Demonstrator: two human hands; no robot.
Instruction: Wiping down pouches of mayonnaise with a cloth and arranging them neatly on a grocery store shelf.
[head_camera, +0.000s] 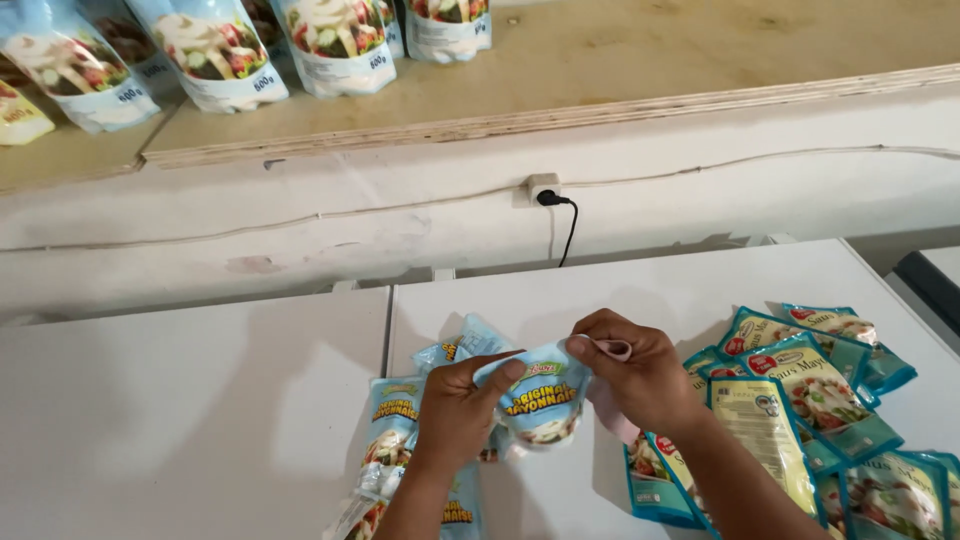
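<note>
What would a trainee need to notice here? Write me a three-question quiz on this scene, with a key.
1. True or false: both hands hold the same light blue sauce pouch.
2. Which hand also holds a pink cloth against the pouch? A) left hand B) right hand
3. Where does the heap of teal pouches lie, relative to the hands?

Key
1. True: each hand has a grip on it, above the white table.
2. B.
3. On the person's right, on the same table; a row of light blue pouches lies on the left, under the left arm.
</note>
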